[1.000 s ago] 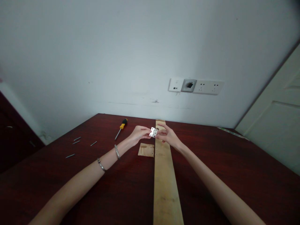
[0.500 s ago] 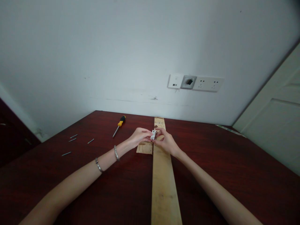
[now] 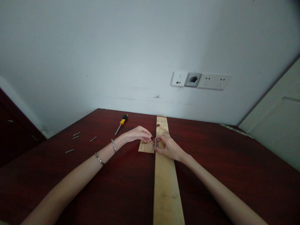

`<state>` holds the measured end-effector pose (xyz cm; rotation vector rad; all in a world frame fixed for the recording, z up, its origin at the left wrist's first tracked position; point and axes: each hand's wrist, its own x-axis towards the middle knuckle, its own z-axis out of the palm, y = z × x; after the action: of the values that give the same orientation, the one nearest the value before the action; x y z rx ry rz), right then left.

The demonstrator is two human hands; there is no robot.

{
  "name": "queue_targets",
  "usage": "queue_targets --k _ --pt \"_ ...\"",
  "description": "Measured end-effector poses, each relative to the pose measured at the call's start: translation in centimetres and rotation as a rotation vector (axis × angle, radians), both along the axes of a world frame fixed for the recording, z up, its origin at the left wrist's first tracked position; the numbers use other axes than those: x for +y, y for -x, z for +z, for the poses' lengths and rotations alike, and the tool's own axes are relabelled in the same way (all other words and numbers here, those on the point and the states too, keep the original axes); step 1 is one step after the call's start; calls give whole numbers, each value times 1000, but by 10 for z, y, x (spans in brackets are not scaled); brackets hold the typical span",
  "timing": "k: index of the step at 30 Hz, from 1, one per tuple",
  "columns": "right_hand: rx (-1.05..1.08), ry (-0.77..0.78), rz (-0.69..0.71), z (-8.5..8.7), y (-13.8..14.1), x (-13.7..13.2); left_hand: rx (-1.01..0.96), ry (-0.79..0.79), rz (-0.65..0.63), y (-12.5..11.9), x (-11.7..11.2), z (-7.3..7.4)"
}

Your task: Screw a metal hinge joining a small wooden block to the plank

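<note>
Right hand [image 3: 170, 148] pinching hinge [image 3: 156, 143], left hand [image 3: 137, 134] over wood block [image 3: 145, 147]

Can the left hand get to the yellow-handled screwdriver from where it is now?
Probably yes: the screwdriver lies on the table just beyond the left hand, with nothing between them, though that hand's fingertips are beside the hinge.

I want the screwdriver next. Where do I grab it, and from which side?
Probably the yellow-and-black handle, its thick far end, from above: the screwdriver lies flat on the table, thin shaft pointing nearer. The left hand, beside the hinge, is closest.
</note>
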<state>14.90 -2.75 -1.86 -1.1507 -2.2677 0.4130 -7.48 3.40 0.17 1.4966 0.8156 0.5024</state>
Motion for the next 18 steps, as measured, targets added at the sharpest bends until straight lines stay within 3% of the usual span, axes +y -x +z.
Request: queue_targets --k 4,7,12,18 --pt "21 21 -5 -3 1 0 89 -191 -188 4 3 3" --pt "47 36 -8 -6 2 3 304 -445 -287 1 -1 8" --pt "59 41 3 -5 0 4 488 -799 -271 -8 -10 7" --pt "70 52 19 -1 2 2 469 -882 -256 -11 -11 3"
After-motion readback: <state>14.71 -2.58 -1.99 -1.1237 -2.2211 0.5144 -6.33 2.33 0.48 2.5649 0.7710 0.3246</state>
